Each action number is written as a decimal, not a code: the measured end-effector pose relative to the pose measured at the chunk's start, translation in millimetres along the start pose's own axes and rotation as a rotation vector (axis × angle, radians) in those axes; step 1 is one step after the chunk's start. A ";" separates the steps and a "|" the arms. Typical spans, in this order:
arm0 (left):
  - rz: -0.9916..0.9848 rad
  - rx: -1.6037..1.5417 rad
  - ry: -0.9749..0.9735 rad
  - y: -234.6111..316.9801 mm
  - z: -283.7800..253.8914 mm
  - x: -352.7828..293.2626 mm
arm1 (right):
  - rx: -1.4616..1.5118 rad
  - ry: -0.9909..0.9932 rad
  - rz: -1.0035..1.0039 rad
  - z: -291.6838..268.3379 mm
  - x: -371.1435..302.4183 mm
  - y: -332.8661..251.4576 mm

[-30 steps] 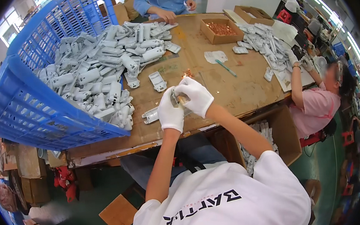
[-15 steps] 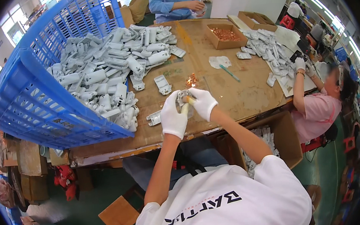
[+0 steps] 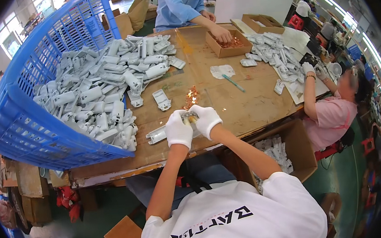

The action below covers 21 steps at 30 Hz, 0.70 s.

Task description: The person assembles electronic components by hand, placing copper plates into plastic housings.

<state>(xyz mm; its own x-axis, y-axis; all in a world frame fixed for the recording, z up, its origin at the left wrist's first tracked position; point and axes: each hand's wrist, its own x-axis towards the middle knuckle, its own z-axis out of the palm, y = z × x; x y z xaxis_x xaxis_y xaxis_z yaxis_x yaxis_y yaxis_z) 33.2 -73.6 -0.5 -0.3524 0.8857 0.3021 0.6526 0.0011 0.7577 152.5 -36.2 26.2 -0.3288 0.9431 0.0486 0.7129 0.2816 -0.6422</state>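
Observation:
My left hand (image 3: 179, 130) and my right hand (image 3: 207, 121), both in white gloves with bare fingertips, are closed around a small grey-white plastic housing (image 3: 191, 119) near the table's front edge. Fingers cover most of it. Just beyond my hands lies a small heap of shiny copper-coloured pieces (image 3: 191, 97). One white plastic housing (image 3: 161, 99) lies open side up beyond my left hand. Another housing (image 3: 156, 134) rests beside that hand, at its left.
A blue plastic basket (image 3: 23, 127) lies tipped at left, with white housings (image 3: 106, 88) spilling out. A co-worker's hand (image 3: 223, 35) reaches into a carton (image 3: 232, 51) of copper-coloured pieces. A teal pen (image 3: 233, 83) lies mid-table. At right, a person in pink (image 3: 333, 120) works beside more housings.
Across the table, the co-worker has reached into the carton of copper pieces. My view has shifted slightly. My hands still hold the housing together, with the fingers slightly moved.

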 end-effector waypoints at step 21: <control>0.088 -0.021 -0.051 35.6 18.4 20.9 | 0.068 0.247 -0.051 -8.2 -16.0 17.1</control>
<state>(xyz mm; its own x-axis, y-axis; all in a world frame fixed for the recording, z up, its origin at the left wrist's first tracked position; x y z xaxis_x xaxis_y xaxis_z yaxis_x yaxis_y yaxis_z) 61.4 -46.5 22.2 -0.2597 0.9043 0.3387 0.6652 -0.0868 0.7416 175.0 -45.0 20.7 -0.1962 0.9448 0.2625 0.6534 0.3256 -0.6834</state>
